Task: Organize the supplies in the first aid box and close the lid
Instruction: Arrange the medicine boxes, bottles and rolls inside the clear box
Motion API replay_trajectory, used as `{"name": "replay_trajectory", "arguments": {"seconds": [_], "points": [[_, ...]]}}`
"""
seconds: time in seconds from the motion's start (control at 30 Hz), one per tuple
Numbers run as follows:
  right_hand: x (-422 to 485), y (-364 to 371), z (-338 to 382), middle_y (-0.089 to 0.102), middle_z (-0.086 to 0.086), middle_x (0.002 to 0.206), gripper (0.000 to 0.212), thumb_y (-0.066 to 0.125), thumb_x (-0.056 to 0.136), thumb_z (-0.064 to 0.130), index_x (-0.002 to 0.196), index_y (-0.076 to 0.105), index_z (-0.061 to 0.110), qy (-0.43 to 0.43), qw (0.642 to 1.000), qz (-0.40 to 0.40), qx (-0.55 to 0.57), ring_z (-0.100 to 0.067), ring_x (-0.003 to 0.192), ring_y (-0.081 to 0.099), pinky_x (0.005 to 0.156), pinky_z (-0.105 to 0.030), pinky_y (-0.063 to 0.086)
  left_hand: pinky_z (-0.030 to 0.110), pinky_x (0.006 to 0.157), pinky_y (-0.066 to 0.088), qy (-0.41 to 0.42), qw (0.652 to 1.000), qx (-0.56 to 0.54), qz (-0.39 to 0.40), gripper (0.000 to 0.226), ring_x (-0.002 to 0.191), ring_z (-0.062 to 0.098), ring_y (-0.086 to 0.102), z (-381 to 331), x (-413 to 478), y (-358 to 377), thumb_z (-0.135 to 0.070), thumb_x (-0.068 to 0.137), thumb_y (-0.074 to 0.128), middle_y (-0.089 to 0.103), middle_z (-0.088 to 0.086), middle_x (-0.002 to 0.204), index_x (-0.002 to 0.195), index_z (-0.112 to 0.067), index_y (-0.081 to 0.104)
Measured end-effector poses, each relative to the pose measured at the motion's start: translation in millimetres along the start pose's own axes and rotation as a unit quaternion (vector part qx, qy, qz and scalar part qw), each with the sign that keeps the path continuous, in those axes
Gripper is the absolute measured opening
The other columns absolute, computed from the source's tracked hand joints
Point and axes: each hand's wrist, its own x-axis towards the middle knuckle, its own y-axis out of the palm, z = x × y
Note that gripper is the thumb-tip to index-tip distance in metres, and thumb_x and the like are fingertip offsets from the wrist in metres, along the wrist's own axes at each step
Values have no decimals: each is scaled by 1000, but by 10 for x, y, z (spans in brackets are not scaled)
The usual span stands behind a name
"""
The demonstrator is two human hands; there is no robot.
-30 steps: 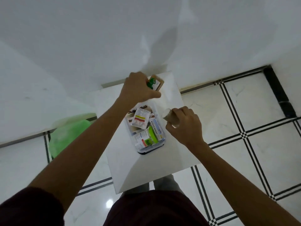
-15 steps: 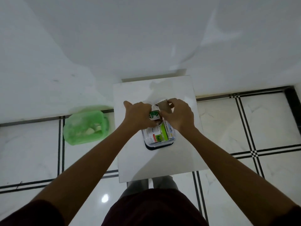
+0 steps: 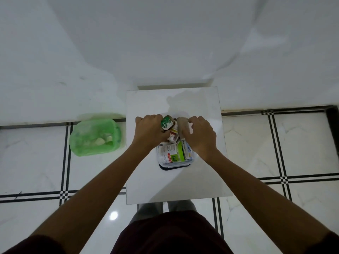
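At the centre of the white table (image 3: 176, 184) sits the clear first aid box (image 3: 175, 162), lid off, crammed with packets, the left hand (image 3: 150, 131) clamped on a green-labelled bottle (image 3: 166, 123) and the right hand (image 3: 200, 136) on a tan roll (image 3: 182, 125) at its 12 o'clock end, while a green bin (image 3: 94, 138) holding scraps stands on the tiled floor (image 3: 275, 153) at 9 o'clock.

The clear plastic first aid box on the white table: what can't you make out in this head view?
- Far end of the clear plastic first aid box: hidden by the left hand and right hand.
- Lid: not identifiable.
- Print on the green and white packets: too small.
- Contents of the green plastic bin: blurred pale lumps.
- Grip on the tan roll: fingers hidden.
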Motion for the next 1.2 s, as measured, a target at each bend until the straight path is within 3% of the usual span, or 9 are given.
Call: {"name": "replay_trajectory", "arguments": {"seconds": [0.13, 0.3, 0.47, 0.57, 0.67, 0.77, 0.87, 1.07, 1.2], "points": [[-136, -40, -9, 64, -20, 97, 25, 59, 90, 23, 106, 59, 4, -110, 992, -38, -43, -36, 86, 59, 69, -47, 55, 34, 72, 28, -32, 998, -34, -41, 38, 75, 26, 61, -100, -102, 133, -45, 79, 63, 68, 5, 82, 90, -10, 56], [-77, 78, -113, 59, -9, 94, 31, 51, 92, 39, 99, 64, 11, -71, 996, -39, -40, -24, 84, 56, 59, -31, 49, 35, 69, 23, -121, 991, 36, -42, 44, 65, 20, 56, -225, -127, 204, -61, 79, 50, 53, -5, 67, 70, -18, 54], [-46, 98, -156, 59, -9, 92, 32, 52, 91, 40, 95, 65, 11, -88, 994, -51, -42, -23, 81, 56, 55, -27, 44, 39, 72, 31, -143, 989, 21, -44, 58, 83, 21, 49, -183, -106, 248, -71, 75, 55, 53, 1, 84, 75, -14, 66], [-68, 86, -149, 61, -11, 97, 30, 53, 92, 38, 96, 66, 11, -96, 993, -58, -30, -24, 87, 56, 57, -31, 51, 40, 73, 36, -101, 989, -22, -105, 53, 88, 23, 51, -125, -140, 235, -63, 79, 57, 55, 4, 92, 72, -12, 66], [-97, 77, -179, 58, -14, 122, 29, 54, 92, 34, 110, 63, 13, -129, 990, -37, -34, -30, 110, 52, 70, -41, 55, 46, 87, 36, -21, 991, -76, -104, 32, 111, 22, 54, 15, -194, 170, -43, 89, 50, 62, -2, 117, 101, -20, 68], [-106, 95, -236, 44, -13, 143, 34, 52, 93, 31, 123, 57, 15, -134, 989, 0, -59, -32, 130, 37, 81, -47, 53, 65, 107, 14, 38, 998, -38, 42, 43, 145, 13, 20, 185, -254, 162, -40, 96, 41, 34, -14, 153, 138, -31, 45], [-94, 143, -258, 36, -11, 150, 37, 50, 94, 31, 128, 54, 18, -128, 989, 0, -70, -32, 135, 31, 83, -51, 54, 71, 106, 2, 37, 995, -13, 93, 49, 147, 9, 7, 289, -297, 226, -45, 96, 41, 25, -19, 155, 144, -37, 34], [-92, 230, -229, 37, -16, 149, 41, 46, 97, 30, 134, 48, 13, -127, 989, 4, -71, -37, 133, 34, 81, -53, 55, 72, 106, 5, 17, 998, -8, 55, 45, 147, 10, 12, 242, -319, 327, -43, 97, 39, 31, -20, 152, 142, -37, 38], [-90, 184, -205, 34, -11, 151, 39, 41, 99, 32, 132, 50, 16, -108, 992, 14, -63, -31, 136, 31, 85, -51, 53, 69, 108, 8, 11, 998, -49, 35, 42, 147, 11, 11, 232, -336, 332, -38, 97, 41, 30, -15, 154, 139, -32, 42]]}}
